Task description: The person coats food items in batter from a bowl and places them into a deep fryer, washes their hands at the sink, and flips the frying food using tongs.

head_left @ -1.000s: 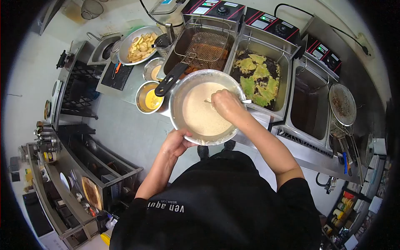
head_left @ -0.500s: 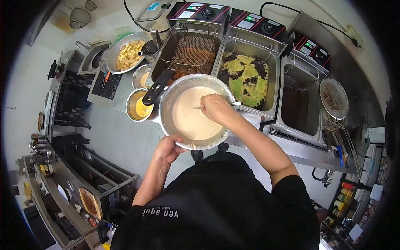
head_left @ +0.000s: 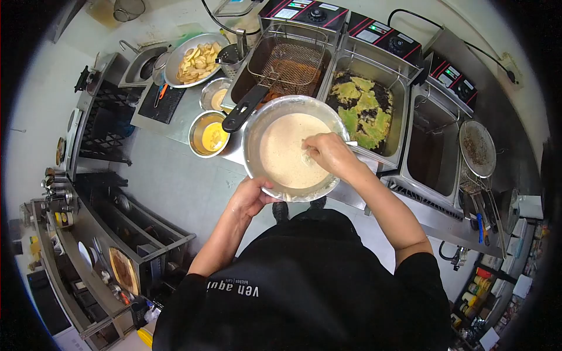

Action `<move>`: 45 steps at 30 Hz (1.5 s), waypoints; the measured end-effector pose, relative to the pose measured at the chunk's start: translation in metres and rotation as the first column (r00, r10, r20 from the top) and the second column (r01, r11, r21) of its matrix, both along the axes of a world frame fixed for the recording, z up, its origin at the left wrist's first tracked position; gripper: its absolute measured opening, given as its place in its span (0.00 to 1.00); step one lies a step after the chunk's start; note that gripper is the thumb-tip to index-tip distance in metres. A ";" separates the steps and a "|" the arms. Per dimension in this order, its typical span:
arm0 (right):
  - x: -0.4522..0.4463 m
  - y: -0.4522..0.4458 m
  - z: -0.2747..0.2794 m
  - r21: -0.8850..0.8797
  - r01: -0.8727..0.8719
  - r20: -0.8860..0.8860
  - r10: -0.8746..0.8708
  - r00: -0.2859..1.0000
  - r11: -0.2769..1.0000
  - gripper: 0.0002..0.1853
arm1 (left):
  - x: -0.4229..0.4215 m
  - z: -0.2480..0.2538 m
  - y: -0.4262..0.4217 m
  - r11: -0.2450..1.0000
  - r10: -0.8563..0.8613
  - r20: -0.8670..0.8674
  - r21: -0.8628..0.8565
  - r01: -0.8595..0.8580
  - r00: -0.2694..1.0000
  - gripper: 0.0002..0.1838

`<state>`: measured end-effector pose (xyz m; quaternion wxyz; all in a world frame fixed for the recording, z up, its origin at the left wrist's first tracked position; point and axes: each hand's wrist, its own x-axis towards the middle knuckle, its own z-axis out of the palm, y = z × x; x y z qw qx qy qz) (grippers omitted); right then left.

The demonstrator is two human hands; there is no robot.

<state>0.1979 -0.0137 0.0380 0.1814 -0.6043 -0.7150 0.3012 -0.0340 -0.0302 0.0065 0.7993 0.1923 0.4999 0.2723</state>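
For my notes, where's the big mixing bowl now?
The mixing bowl is near centre in the head view, held at its rim by the left hand, right of the basket handle.

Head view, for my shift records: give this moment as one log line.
left hand: holding metal bowl | right hand: at batter inside bowl, grip unclear

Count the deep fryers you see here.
3: the left fryer, with a wire basket; the middle fryer, with green food; the right fryer, beside the round strainer.
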 end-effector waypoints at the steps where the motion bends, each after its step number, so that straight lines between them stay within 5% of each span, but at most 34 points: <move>1: 0.001 -0.002 -0.006 0.005 -0.063 0.025 0.063 0.998 0.998 0.10 | -0.001 -0.001 0.001 1.000 -0.009 0.005 0.002 0.009 1.000 0.24; 6: 0.003 -0.009 -0.022 0.026 -0.222 0.126 0.218 0.968 0.975 0.10 | -0.005 -0.002 0.005 0.999 -0.047 0.042 -0.001 0.047 0.998 0.24; 8: 0.000 -0.012 -0.025 0.153 -0.347 0.297 0.293 0.909 0.925 0.08 | -0.007 -0.002 0.006 0.997 -0.073 0.048 0.024 0.072 0.996 0.24; 11: -0.005 -0.015 -0.032 0.224 -0.373 0.397 0.265 0.879 0.900 0.07 | -0.007 -0.001 0.008 0.998 -0.061 0.034 0.006 0.060 0.998 0.24; 26: -0.012 -0.006 -0.012 0.413 -0.654 0.505 0.438 0.744 0.634 0.04 | -0.010 -0.005 0.011 0.997 -0.077 0.080 -0.016 0.079 0.994 0.26; 29: -0.012 -0.007 -0.022 0.338 -0.699 0.534 0.483 0.694 0.630 0.05 | -0.009 -0.004 0.011 0.996 -0.084 0.075 -0.014 0.085 0.994 0.26; 33: -0.013 -0.007 -0.023 0.283 -0.680 0.507 0.496 0.705 0.676 0.05 | -0.009 -0.003 0.011 0.997 -0.079 0.069 -0.018 0.081 0.994 0.26; 38: -0.006 0.011 0.007 0.181 -0.482 0.132 0.464 0.876 0.858 0.05 | -0.010 -0.007 0.013 0.992 -0.124 0.092 0.001 0.124 0.988 0.25; 41: 0.000 0.023 0.045 -0.049 -0.397 0.043 0.399 0.916 0.917 0.08 | -0.009 -0.006 0.012 0.993 -0.113 0.104 -0.001 0.114 0.988 0.25; 45: 0.010 0.034 0.071 -0.061 -0.375 0.005 0.376 0.927 0.925 0.09 | -0.005 0.001 0.013 0.991 -0.132 0.077 0.007 0.132 0.988 0.26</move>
